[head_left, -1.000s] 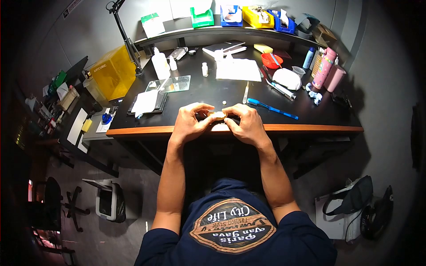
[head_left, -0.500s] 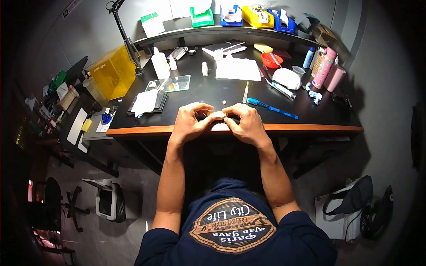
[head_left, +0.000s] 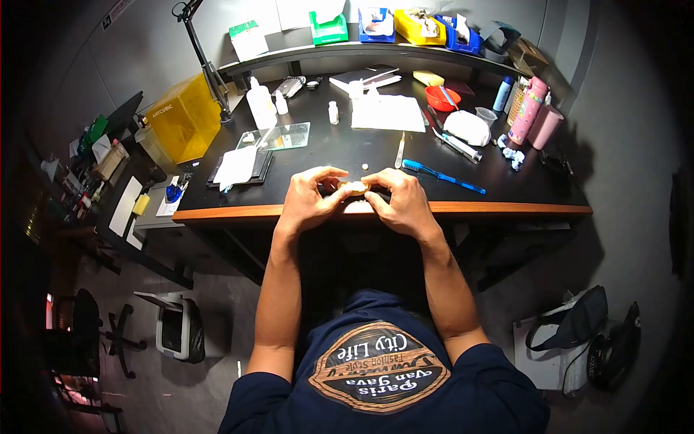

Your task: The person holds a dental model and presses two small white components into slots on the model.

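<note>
At the desk's front edge, my left hand (head_left: 311, 199) and my right hand (head_left: 401, 202) pinch a small yellow-and-white piece (head_left: 355, 188) between them. Its exact kind is too small and too brightly lit to make out, and fingertips cover its ends. Just beyond the fingers lies a tiny whitish bit (head_left: 365, 166). A slim knife-like tool (head_left: 400, 150) rests farther back, pointing away from me. To the right of my right hand is a blue toothbrush-shaped brush (head_left: 444, 176).
White sheets (head_left: 388, 114), a red bowl (head_left: 442, 98) and a pink bottle (head_left: 528, 111) stand toward the back and right. On the left are a white squeeze bottle (head_left: 261, 104), a glass plate (head_left: 289, 136) and a yellow box (head_left: 183, 114). Colored bins (head_left: 377, 26) line the shelf.
</note>
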A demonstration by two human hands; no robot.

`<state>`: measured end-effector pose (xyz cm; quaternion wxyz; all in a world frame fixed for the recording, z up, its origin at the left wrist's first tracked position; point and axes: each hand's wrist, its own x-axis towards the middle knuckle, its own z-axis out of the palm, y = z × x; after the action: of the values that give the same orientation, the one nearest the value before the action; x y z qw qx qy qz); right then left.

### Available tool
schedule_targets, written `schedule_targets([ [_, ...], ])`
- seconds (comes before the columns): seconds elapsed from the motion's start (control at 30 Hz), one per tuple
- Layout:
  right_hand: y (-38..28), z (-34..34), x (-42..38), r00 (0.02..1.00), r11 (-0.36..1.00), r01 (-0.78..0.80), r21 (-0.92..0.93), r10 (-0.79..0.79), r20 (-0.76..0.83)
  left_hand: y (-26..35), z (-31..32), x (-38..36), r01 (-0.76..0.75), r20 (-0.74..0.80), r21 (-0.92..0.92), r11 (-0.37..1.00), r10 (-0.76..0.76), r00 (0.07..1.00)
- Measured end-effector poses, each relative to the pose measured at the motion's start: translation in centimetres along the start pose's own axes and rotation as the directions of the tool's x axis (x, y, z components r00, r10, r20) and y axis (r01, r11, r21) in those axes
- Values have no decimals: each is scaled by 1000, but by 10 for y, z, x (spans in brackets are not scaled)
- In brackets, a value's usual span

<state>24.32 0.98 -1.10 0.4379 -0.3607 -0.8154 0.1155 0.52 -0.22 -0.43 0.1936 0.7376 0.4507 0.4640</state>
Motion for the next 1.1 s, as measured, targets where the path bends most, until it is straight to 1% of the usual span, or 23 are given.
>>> schedule_targets([
  [0.03,0,0,0,1000,1000,6,-5,-6,1,1,0,0,21,3,-5,1000,-21,1000],
  [0.13,-2,0,-1,1000,1000,-21,20,21,-9,2,-2,0,-34,17,0,999,34,999],
  [0.23,-4,0,0,999,999,-26,27,26,-22,0,-1,-1,-40,20,4,999,40,999],
  [0.33,0,2,0,1000,999,-2,35,3,-27,6,-1,-1,-23,-2,3,1000,23,1000],
  [0.43,-1,-1,-1,1000,1000,8,-24,-8,7,-3,1,-1,9,-13,-15,1000,-9,1000],
  [0.53,-3,0,0,999,998,-44,43,44,-5,-3,0,-1,-11,16,-10,1000,11,1000],
  [0.63,-2,-1,0,1000,1000,-11,8,11,-6,1,-1,0,-12,13,0,1000,12,1000],
  [0.73,-1,-1,0,1000,1000,-1,-7,1,3,0,1,-1,-9,-23,-8,1000,9,1000],
  [0.83,-4,-1,0,1000,1000,-20,20,21,-8,-4,0,0,-57,14,15,998,57,998],
  [1.1,-4,-2,0,1000,1000,-14,1,14,2,-2,1,0,-3,-6,-32,999,3,1000],
])
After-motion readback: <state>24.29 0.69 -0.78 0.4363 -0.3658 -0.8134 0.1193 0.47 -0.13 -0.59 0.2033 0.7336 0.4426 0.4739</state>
